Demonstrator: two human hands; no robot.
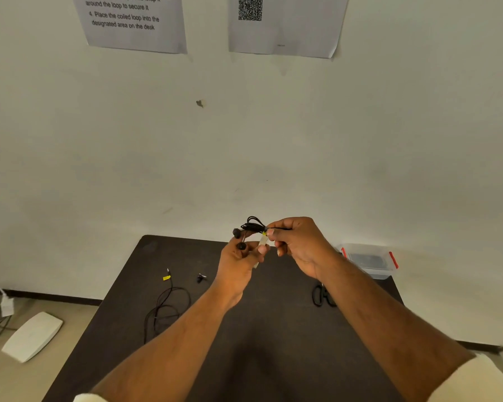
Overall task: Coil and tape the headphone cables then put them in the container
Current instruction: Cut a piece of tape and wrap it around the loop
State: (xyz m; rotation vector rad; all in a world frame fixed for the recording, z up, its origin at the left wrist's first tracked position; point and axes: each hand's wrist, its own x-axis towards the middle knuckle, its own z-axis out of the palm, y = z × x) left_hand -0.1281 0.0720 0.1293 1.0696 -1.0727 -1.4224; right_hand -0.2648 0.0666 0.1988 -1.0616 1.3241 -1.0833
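Head view shows both hands raised above the dark desk [273,329], working on one black coil [253,226] of thin earphone cable. The right hand [299,245] pinches the coil at its bundled end, fingers curled around it. The left hand [238,259] holds a pale strip of tape [262,242] between thumb and fingers, just under the coil, and two round earbuds [238,239] hang over its fingers.

I think the main risk is that the tape folds and sticks to itself or to a finger, because it is thin and limp. Also the springy loops can slip open if the pinch relaxes.

A second cable [166,309] lies loose on the desk at the left, with a small yellow tag. The container [369,261], clear plastic with red clips, stands at the desk's far right corner, and it is well apart from the hands.
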